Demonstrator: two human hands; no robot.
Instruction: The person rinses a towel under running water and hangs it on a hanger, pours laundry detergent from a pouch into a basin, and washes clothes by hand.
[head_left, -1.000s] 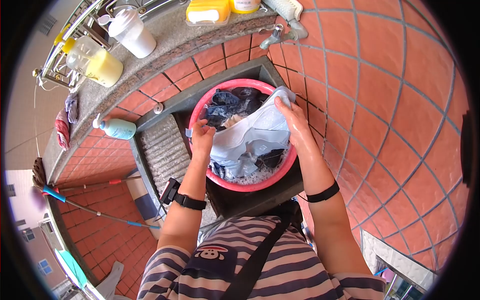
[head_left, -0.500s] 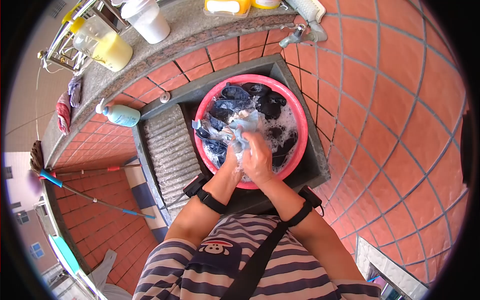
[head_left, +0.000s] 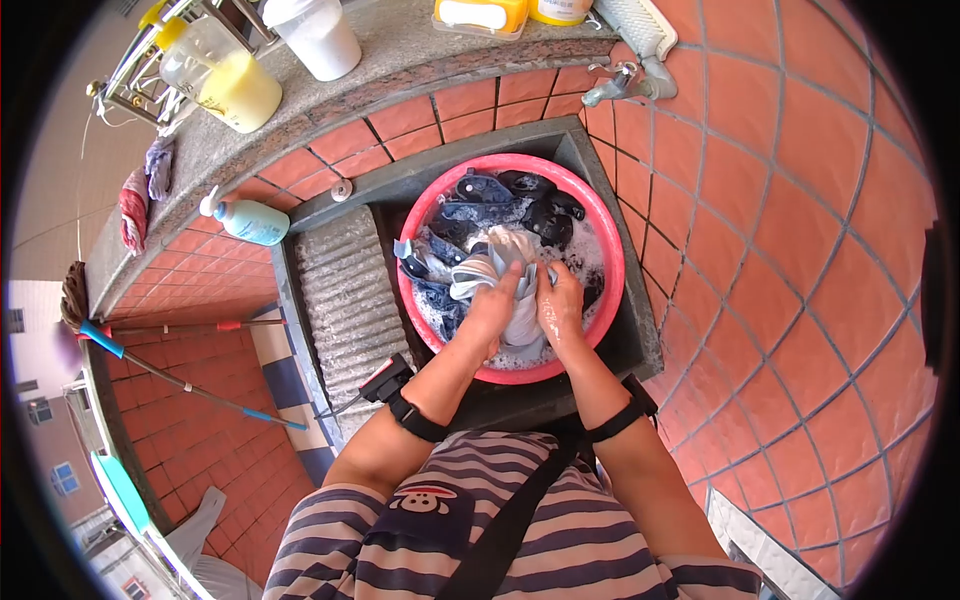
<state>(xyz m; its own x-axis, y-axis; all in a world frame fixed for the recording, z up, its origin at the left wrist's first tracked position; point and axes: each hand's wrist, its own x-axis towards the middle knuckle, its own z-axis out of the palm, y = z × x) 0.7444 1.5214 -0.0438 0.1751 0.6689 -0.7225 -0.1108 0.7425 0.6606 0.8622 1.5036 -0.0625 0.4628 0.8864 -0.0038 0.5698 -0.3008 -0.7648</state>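
Both of my hands are over a pink basin (head_left: 616,262) of sudsy water. A light-coloured wet garment with grey and white stripes (head_left: 478,272) is bunched up between them, its lower part hanging toward the water. My left hand (head_left: 493,308) is closed around the left side of the cloth. Fingers of my right hand (head_left: 560,303) pinch its right edge, with suds on the back of the hand. Dark blue, denim-like clothes (head_left: 482,188) and black cloth (head_left: 550,222) lie soaking at the far and left sides of the basin.
The basin stands in a dark stone sink (head_left: 640,330) with a ridged washboard (head_left: 345,290) at its left. A pale blue pump bottle (head_left: 252,222) is by the sink's corner. On the ledge stand a yellow-filled pump bottle (head_left: 240,95) and a white-lidded tub (head_left: 325,48). A tap (head_left: 620,85) projects from the right wall.
My hands were close together on a tightly bunched cloth. Now they are farther apart and more of the garment is spread between them. The view has shifted slightly.
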